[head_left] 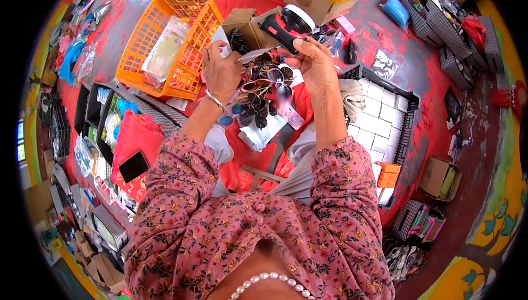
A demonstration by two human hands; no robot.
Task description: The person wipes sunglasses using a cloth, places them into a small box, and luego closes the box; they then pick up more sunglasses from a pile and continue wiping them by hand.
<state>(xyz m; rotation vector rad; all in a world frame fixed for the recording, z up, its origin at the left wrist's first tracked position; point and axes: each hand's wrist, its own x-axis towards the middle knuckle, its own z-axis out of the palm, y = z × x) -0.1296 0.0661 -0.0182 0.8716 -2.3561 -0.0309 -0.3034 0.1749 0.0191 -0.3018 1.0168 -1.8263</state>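
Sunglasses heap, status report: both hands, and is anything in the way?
Left hand: pinching grey piece. Right hand: at black-and-red device, grip unclear. Sunglasses: heaped just below the hands, mostly uncovered. Open box close beyond.

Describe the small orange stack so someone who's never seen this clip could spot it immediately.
Start at the black crate on the floor to the right of the person's right hand. It is filled with white boxes; look toward the end nearest the person's body. The small orange stack there is the only orange among the white.
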